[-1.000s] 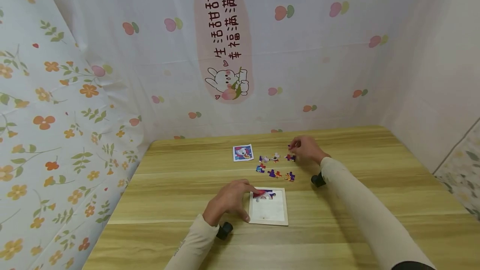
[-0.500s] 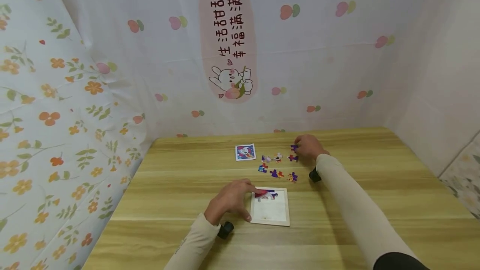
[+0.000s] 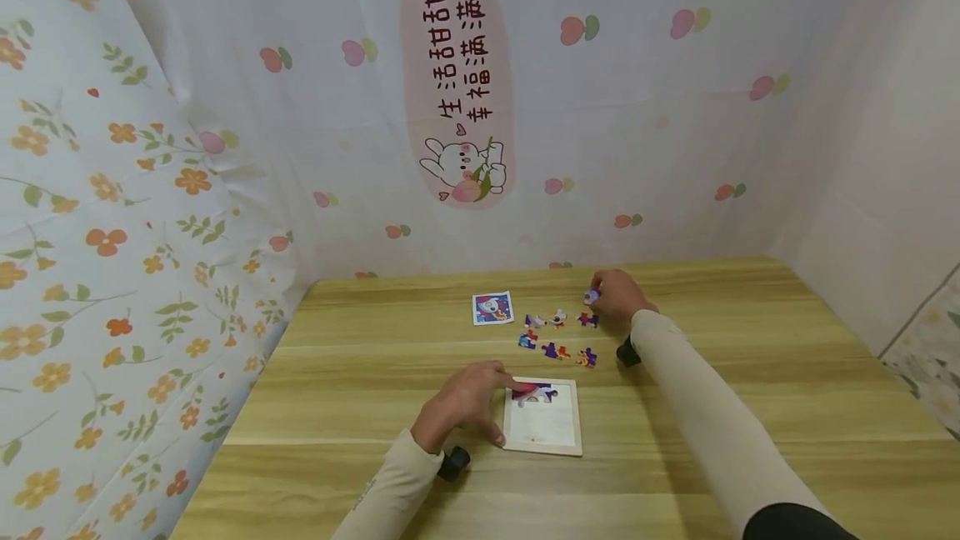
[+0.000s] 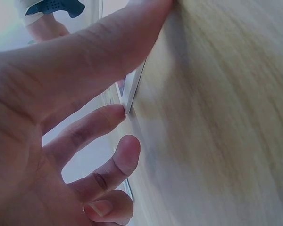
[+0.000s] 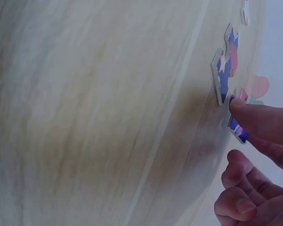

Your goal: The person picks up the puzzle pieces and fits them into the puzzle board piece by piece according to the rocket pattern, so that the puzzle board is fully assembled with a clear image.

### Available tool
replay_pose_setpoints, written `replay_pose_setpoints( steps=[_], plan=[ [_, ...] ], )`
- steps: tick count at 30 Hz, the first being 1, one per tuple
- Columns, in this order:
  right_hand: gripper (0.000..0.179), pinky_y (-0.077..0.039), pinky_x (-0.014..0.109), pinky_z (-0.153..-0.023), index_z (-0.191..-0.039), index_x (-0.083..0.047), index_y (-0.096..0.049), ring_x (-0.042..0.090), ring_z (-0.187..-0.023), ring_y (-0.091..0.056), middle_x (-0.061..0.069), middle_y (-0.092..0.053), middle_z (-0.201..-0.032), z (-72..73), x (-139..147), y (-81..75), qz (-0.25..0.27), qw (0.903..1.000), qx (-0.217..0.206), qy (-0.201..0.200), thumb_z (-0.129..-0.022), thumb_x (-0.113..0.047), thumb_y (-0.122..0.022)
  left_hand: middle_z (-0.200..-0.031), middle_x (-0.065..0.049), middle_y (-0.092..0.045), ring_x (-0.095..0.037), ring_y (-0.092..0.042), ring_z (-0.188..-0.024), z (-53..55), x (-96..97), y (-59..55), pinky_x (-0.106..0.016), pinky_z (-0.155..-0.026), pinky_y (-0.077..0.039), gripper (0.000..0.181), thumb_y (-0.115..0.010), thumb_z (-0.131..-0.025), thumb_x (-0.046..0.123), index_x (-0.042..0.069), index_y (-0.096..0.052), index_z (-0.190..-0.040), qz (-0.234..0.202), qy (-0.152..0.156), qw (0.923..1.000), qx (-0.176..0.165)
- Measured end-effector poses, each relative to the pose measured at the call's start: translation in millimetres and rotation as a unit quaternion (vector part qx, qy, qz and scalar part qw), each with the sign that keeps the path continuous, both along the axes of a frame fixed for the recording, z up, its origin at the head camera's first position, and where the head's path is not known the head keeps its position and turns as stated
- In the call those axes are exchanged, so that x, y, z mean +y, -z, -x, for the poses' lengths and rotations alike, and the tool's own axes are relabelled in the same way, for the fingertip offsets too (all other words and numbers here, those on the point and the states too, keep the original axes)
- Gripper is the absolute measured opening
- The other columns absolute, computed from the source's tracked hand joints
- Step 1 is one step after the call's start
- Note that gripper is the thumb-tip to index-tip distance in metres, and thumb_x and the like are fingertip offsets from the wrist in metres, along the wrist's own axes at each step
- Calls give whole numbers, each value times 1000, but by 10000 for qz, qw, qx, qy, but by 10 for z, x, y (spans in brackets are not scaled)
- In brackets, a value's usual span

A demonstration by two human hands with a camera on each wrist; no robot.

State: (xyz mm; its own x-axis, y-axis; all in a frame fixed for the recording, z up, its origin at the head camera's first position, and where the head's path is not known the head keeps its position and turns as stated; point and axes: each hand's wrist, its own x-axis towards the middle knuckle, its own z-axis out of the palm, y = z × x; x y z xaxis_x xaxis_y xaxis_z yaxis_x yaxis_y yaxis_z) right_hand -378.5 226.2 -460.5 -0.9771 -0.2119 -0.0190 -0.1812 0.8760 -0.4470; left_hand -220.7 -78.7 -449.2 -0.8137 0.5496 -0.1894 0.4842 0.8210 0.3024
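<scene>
In the head view, a square wooden puzzle tray (image 3: 543,432) lies on the table with a few joined pieces (image 3: 534,392) along its top edge. My left hand (image 3: 467,405) rests at its left side, index finger over the red piece and thumb at the lower left corner. At the back right, my right hand (image 3: 619,295) pinches a purple puzzle piece (image 3: 592,297) between thumb and fingers; the right wrist view shows this piece (image 5: 237,130) raised at a tilt. Beside that hand lies a red and purple piece (image 3: 587,319).
Several loose pieces lie between tray and right hand, among them a purple and orange one (image 3: 556,351) and a yellow and purple one (image 3: 587,357). A picture card (image 3: 492,307) lies behind them. A patterned curtain (image 3: 337,240) hangs along the table's back edge.
My right hand has lifted the purple piece at the back right, and its face has turned toward the head camera. The left hand stays at the tray.
</scene>
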Motion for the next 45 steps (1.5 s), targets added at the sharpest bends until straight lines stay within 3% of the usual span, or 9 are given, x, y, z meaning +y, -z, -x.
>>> replay_pose_setpoints(
  steps=[5,13,19,23,30,45],
  plan=[
    [16,-54,44,-76,-102,2,-63,31,-86,-62,22,-68,-101,-6,34,4,188,9996,191,34,-87,-3,-66,-122,4,-63,-16,-58,-112,-2,10,13,-36,-99,-52,77,-98,-60,32,33,-67,-131,-25,-22,10000,2],
    [14,-56,48,-82,-99,4,-67,38,-94,-65,26,-69,-102,-54,116,-35,564,9978,294,173,-88,-2,-60,-124,3,-63,-17,-58,-114,-4,15,9,-36,-99,-52,78,-98,-59,33,32,-68,-131,18,-58,10000,2],
    [18,-53,30,-62,-104,5,-68,27,-79,-64,24,-69,-101,-128,149,-96,1035,9940,-56,350,-93,-2,-55,-126,1,-62,-20,-59,-117,-14,12,-21,-38,-100,-52,78,-98,-60,32,29,-68,-131,33,-80,10000,8],
    [20,-50,26,-57,-107,4,-69,20,-69,-62,22,-70,-99,-198,144,-139,1330,9894,-446,369,-94,-3,-55,-131,0,-62,-22,-58,-121,-16,10,-26,-40,-102,-52,76,-97,-61,33,30,-68,-131,62,-96,9999,-3],
    [22,-45,27,-54,-106,5,-69,17,-59,-54,21,-72,-98,-368,129,-169,1643,9832,-787,103,-90,1,-54,-131,1,-62,-21,-58,-122,-15,6,0,-40,-103,-51,77,-97,-62,33,29,-67,-132,27,-76,10000,-43],
    [19,-44,28,-53,-104,3,-70,17,-63,-51,14,-70,-92,-673,30,-142,1999,9721,-1150,-421,-92,3,-56,-124,1,-63,-19,-59,-116,3,-12,20,-38,-99,-52,76,-97,-61,31,29,-68,-131,-143,30,9999,38]
  ],
)
